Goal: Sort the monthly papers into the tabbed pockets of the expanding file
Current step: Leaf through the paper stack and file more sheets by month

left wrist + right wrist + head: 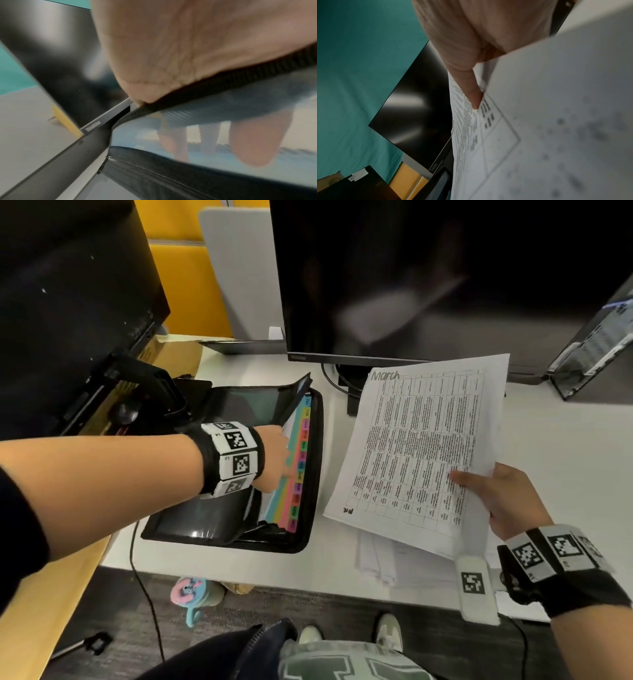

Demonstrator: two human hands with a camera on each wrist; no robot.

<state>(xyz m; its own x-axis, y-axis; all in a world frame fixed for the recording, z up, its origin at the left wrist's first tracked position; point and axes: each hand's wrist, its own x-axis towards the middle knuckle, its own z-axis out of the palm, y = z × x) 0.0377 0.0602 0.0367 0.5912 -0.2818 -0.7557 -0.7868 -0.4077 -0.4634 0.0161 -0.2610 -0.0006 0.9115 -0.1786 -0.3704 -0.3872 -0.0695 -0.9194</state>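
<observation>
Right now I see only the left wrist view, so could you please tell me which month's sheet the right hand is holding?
Observer: The right hand pinches a printed sheet headed "March", clear of the desk.
Operator: Thank you. Can you see the month tabs?
Observer: Yes, the expanding file lies open on the desk, and its coloured month tabs run along its right edge.
Operator: Where along them is my left hand?
Observer: The left hand holds the front flap back about midway down the tab row.
</observation>
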